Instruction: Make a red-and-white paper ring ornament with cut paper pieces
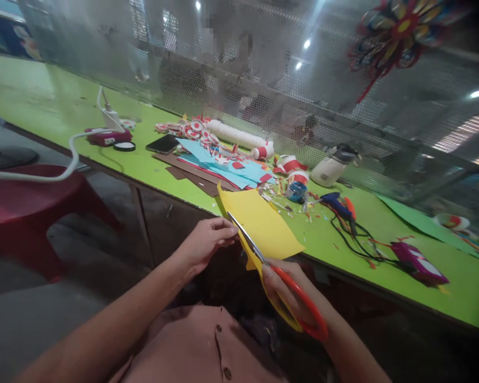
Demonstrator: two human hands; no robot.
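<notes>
Over a grey floor at the green table's (383, 234) near edge, right hand (291, 298) grips orange-handled scissors (271, 271) (blades pointing up-left), cutting the yellow paper (263, 223); left hand (207, 242) fingers pinch its left edge; mesh screen (263, 80) behind

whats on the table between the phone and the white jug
In the head view, between the phone and the white jug lie blue, red and brown paper sheets, red-and-white rolls and paper scraps.
</notes>
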